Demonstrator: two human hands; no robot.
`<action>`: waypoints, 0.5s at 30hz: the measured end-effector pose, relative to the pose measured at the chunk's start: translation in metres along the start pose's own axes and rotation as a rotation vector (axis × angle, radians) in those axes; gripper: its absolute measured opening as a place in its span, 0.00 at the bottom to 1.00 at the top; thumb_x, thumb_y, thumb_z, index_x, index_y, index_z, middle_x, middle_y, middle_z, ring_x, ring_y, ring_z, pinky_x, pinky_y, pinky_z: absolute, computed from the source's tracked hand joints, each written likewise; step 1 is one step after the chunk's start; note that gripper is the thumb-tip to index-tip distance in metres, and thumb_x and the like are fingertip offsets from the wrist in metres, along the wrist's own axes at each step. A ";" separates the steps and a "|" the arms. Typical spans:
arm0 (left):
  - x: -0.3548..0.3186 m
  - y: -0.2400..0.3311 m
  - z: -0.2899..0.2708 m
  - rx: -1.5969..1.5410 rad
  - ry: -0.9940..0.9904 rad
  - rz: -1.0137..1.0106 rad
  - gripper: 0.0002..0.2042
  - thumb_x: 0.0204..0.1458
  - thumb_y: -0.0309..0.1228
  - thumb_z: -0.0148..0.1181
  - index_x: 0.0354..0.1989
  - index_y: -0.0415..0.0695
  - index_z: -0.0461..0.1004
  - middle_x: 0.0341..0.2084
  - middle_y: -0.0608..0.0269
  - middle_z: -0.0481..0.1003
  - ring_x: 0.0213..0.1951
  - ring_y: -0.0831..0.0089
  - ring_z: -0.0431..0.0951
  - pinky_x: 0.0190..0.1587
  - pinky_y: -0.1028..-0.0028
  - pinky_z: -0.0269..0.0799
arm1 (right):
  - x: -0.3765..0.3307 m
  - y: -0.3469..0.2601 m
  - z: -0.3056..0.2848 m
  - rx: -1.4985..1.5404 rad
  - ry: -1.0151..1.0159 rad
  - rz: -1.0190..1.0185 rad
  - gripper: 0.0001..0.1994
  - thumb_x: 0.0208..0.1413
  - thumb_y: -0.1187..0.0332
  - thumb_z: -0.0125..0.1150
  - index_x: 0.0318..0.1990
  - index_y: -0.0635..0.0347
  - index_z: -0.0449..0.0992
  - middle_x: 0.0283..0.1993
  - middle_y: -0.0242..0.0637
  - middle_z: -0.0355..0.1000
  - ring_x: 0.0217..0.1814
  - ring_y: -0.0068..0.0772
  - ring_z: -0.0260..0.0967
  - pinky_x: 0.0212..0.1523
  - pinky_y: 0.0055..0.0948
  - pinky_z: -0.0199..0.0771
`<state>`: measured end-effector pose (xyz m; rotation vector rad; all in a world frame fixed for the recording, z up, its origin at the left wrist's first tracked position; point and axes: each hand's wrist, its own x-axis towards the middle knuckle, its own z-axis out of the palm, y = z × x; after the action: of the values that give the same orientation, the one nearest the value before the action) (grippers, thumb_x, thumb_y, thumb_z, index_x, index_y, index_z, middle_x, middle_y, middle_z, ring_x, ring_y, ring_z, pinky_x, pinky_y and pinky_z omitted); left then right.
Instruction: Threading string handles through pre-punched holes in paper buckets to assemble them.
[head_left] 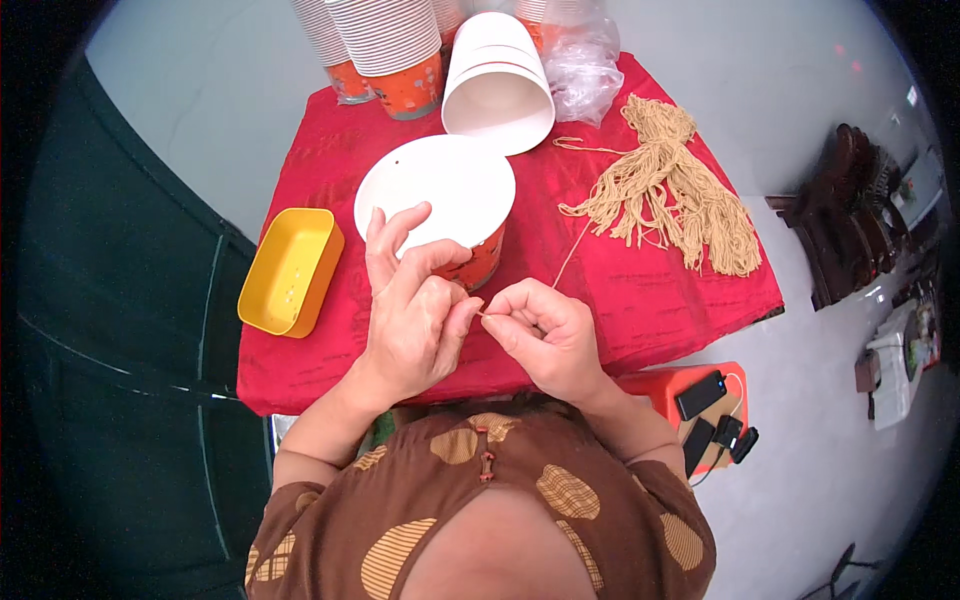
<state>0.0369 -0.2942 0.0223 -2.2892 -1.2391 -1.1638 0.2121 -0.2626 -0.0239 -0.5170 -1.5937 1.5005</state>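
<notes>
In front of me, my left hand [415,325] and my right hand [545,335] come close together with a thin tan yarn strand [570,257] between them. The right thumb and forefinger pinch the yarn. At the left thumb tip the short end meets the fingers, while the other left fingers stretch upward. From my right hand the strand runs up toward a loose bundle of tan yarn [665,185] on the right of the table. Just beyond my left hand stands an orange paper tub [475,265] with a flat white round top [435,190] that has a small dark hole.
A red cloth [400,345] covers the table. On the left sits a yellow plastic box [290,270]. White tubs [498,85] lie tipped at the back beside stacked orange paper tubs [395,60] and clear plastic wrap [585,70]. An orange stool [655,385] with a black phone [700,395] stands below right.
</notes>
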 end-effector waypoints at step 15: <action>0.023 -0.031 -0.013 0.072 0.132 -0.076 0.07 0.47 0.18 0.60 0.24 0.38 0.67 0.33 0.54 0.73 0.48 0.49 0.73 0.54 0.49 0.65 | 0.011 -0.002 0.000 0.004 0.159 -0.080 0.03 0.59 0.78 0.55 0.32 0.63 0.71 0.22 0.16 0.60 0.21 0.04 0.50 0.21 0.13 0.46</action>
<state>0.0129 -0.2705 0.0441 -2.0948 -1.3058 -1.2531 0.2071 -0.2544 -0.0184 -0.5508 -1.4709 1.3682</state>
